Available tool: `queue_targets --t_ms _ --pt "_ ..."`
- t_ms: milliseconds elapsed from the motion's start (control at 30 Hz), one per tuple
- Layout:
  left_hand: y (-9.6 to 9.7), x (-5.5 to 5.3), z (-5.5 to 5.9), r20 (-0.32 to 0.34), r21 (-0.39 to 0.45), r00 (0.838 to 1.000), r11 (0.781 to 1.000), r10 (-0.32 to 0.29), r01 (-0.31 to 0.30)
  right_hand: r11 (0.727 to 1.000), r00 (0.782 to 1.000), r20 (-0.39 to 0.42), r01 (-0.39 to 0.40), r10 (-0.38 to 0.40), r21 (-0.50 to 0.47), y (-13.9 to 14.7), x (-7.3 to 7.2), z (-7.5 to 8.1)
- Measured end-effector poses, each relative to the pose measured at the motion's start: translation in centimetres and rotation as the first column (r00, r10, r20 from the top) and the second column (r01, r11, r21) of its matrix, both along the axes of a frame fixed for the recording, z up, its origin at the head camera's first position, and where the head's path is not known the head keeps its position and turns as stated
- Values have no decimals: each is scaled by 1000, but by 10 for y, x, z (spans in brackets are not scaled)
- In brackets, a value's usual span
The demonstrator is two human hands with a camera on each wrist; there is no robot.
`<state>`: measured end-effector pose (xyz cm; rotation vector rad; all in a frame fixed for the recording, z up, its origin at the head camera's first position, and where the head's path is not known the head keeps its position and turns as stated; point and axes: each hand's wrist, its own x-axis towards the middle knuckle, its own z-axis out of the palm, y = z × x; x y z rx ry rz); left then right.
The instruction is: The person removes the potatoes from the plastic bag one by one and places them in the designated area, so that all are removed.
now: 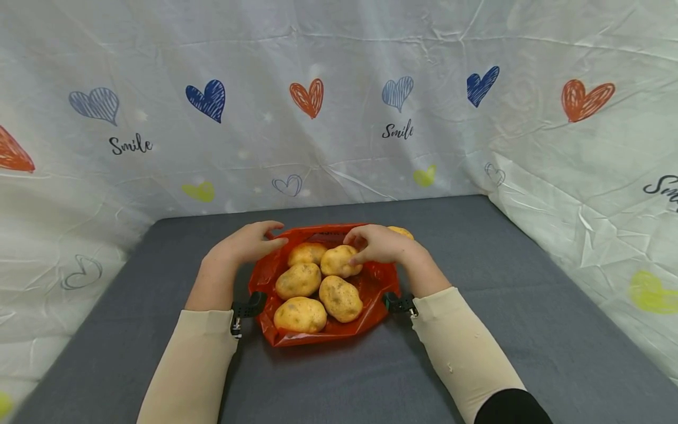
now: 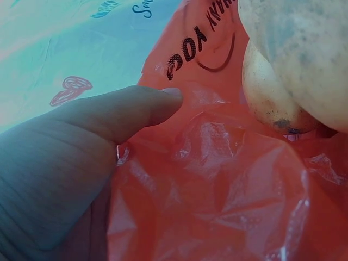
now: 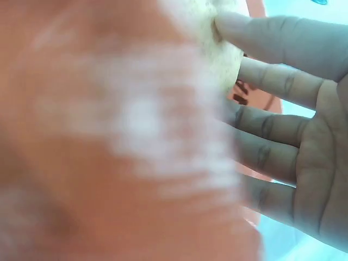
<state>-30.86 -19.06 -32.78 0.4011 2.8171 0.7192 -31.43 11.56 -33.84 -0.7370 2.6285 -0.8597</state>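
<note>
In the head view, you have a red bag [image 1: 266, 271] in the middle of the gray table [image 1: 529, 306], its mouth facing up, wider from side to side than from front to back. The wall sheet [image 1: 344, 147] says "Smile" in curly black letters; the dark print inside the bag's back is too small to read. Five potatoes sit inside. The front left potato [image 1: 300, 315] lies long from left to right, while the front right potato [image 1: 341, 299] leans from upper left down to lower right. Your right hand [image 1: 385, 244] pinches the back right potato [image 1: 336, 261], which looks too round to tell its long way. Something yellow [image 1: 401, 231], like another potato, peeks out behind that hand. Your left hand [image 1: 243, 244] is at the bag's back left edge. In the left wrist view, your thumb rests on the bag beside slanted black letters that look like "YOU", near a curved line; your other fingers are mostly hidden, so you can't tell if they grip. In the right wrist view, your thumb presses the held potato, with blurry red filling the left side.
</note>
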Motion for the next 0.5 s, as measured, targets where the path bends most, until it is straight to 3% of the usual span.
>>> queue_targets --t_ms 500 --pt "0 1 2 -10 -10 1000 1000 -2 2 998 998 -46 36 -38 -44 19 6 20"
